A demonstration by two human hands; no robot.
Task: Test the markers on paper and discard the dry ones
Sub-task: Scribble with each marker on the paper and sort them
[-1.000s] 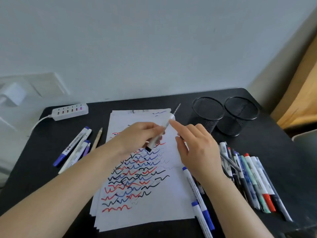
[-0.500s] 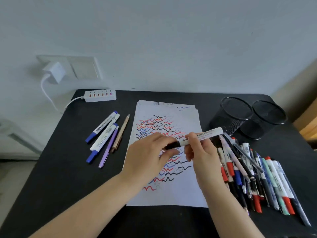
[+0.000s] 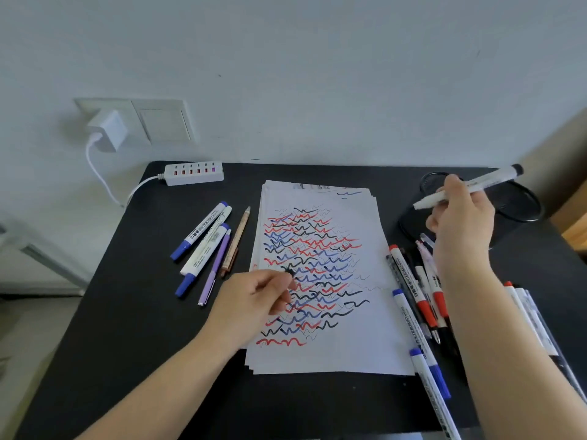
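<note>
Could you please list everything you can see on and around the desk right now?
Paper stack: several sheets, white, squiggles, desk centre.
Held marker: one, white, above cups.
Black cap: one, over paper.
Left group: five pens, blue, purple, tan.
Right pile: many markers, count unclear.
Mesh cups: two, black, far right.
Power strip: one, white.
Charger: one, white, wall.
Left hand: pinches cap.
Right hand: grips marker.

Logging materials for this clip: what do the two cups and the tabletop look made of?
Cups: black wire mesh, probably metal; a fine grid shows in the walls under solid rims. Tabletop: matte black, smooth and without grain, perhaps laminate or painted board; the material itself can't be told.
</note>
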